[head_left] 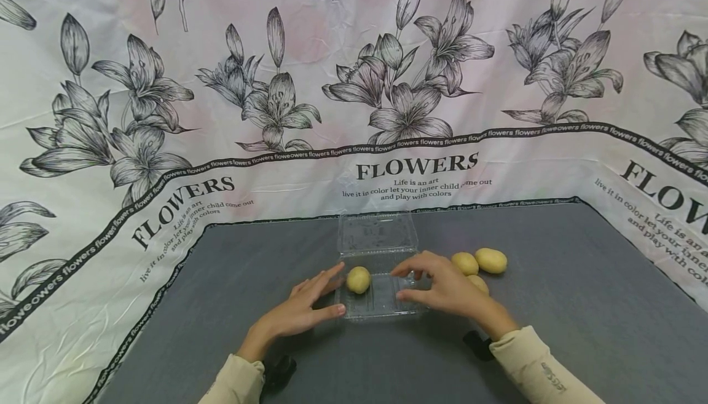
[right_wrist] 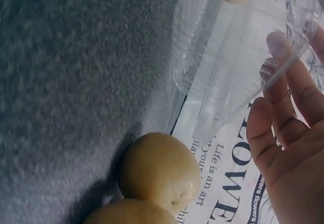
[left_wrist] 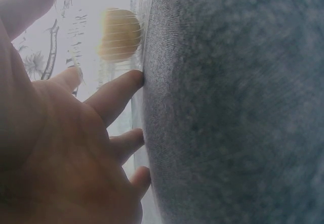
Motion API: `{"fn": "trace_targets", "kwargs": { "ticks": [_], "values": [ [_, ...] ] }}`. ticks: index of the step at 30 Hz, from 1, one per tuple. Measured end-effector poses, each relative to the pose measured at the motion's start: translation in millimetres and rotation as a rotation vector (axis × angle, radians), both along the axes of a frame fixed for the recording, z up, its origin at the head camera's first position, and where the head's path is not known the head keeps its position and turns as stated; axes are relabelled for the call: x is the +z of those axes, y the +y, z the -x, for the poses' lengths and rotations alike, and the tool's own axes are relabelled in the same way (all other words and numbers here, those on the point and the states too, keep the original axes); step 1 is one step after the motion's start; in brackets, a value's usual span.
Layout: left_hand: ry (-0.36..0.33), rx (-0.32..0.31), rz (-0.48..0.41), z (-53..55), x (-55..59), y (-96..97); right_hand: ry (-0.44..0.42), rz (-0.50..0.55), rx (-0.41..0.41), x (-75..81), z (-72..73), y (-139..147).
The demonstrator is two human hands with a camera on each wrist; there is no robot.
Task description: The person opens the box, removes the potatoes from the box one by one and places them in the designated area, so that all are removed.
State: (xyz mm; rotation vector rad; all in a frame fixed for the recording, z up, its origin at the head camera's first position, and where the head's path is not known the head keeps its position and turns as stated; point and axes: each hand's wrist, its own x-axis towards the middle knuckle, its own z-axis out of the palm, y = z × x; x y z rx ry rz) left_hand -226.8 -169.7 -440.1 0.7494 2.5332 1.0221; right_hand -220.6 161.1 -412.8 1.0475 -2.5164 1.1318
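A clear plastic clamshell container (head_left: 385, 296) stands on the grey table with its lid (head_left: 378, 233) folded back. One yellow potato (head_left: 358, 280) sits in its left part, seen through the ribbed wall in the left wrist view. My left hand (head_left: 304, 307) is spread beside the container's left side, fingers straight and thumb apart. Over the right side is my right hand (head_left: 437, 284), its fingers loosely bent with nothing between them and the thumb. In the right wrist view, those fingertips (right_wrist: 278, 44) overlap the clear rim.
Several potatoes lie on the table just right of my right hand, among them an oval potato (head_left: 491, 261) and a rounder potato (head_left: 464, 264); one is partly hidden by the hand. A flower-printed cloth (head_left: 298, 182) rises behind the table and along its sides.
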Motion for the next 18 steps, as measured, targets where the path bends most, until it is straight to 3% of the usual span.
{"fn": "trace_targets", "kwargs": {
  "ticks": [18],
  "values": [
    [0.0, 0.004, 0.003, 0.7, -1.3, -0.2, 0.011, 0.025, 0.026, -6.6, 5.5, -18.9]
  ]
}}
